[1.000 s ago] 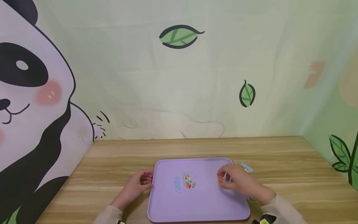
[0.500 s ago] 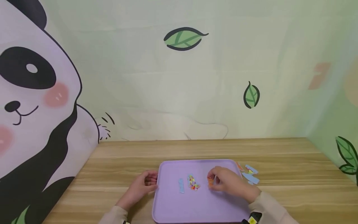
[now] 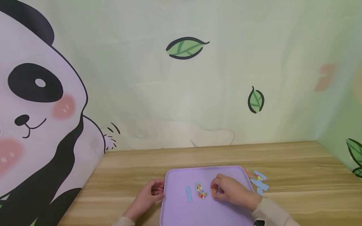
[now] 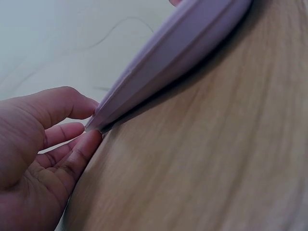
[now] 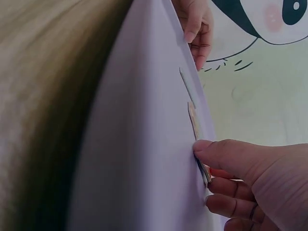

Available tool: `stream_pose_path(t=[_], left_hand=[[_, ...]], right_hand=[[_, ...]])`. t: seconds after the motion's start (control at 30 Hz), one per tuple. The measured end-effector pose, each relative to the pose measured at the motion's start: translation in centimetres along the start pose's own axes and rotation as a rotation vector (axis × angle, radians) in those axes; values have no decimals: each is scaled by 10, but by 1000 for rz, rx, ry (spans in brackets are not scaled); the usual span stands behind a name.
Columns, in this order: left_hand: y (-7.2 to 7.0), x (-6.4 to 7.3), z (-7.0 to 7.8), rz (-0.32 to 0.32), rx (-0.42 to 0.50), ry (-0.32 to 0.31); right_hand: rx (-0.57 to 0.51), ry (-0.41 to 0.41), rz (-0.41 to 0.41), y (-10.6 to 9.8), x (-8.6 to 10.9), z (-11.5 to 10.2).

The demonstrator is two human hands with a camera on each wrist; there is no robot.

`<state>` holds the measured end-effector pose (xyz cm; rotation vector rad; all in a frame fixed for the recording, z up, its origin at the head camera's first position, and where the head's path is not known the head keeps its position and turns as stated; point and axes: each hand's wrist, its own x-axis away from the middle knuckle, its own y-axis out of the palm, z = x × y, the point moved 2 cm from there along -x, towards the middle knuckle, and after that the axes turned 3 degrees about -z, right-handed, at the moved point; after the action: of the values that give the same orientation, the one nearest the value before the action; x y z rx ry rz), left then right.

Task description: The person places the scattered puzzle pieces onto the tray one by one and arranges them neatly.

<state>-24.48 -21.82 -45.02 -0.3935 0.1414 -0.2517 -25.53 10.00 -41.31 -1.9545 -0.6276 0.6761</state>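
Wooden table [image 3: 133, 168]: left grip [image 3: 146, 196] relaxed, touching purple tray [image 3: 189, 216]; right grip [image 3: 229, 190] pinching 1 orange piece [image 3: 214, 191].

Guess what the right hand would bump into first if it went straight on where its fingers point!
Probably the colourful piece on the purple tray, just beyond the orange piece the right hand pinches. The hand's height is hard to judge, so it might pass over.

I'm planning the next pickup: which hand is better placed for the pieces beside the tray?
Probably the right hand: it's nearer those pieces, though it pinches an orange piece. The left hand touches the opposite side of the tray.
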Motion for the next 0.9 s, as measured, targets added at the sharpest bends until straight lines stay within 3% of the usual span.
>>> stream_pose_path(t=[0.47,0.9], left_hand=[[0,2,-4,-13,41,5],[-1,1,-3,0,19,7]], right_hand=[[17,-3,24,2,5,4],[21,-25,129,-25,27,12]])
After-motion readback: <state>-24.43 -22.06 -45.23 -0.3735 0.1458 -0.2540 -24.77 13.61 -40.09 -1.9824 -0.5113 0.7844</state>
